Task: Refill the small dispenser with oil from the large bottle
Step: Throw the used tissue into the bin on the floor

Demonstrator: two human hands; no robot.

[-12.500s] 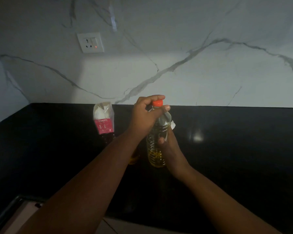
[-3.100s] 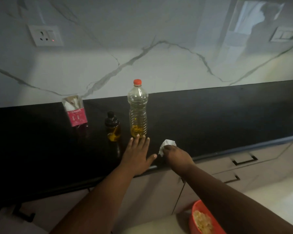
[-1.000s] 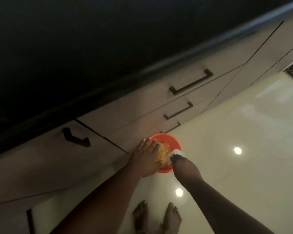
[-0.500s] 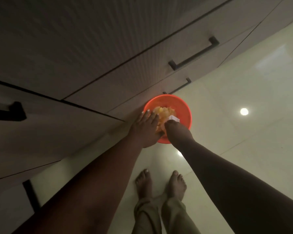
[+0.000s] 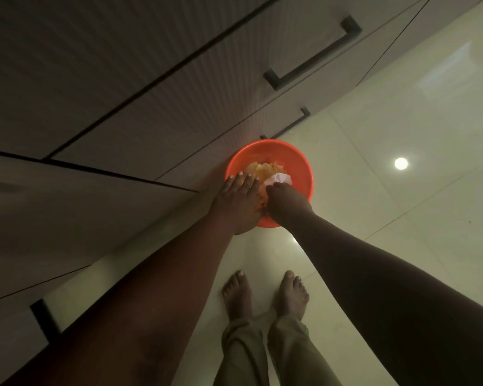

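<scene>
Bare forearms, no sleeves; olive-khaki trousers bunched above bare feet

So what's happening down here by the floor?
A person is bending over an orange bowl on the floor beside the drawers. The right hand holds a crumpled white tissue over the yellowish scraps inside. The left hand lies flat over the bowl's near edge. No bottle is in view.
</scene>
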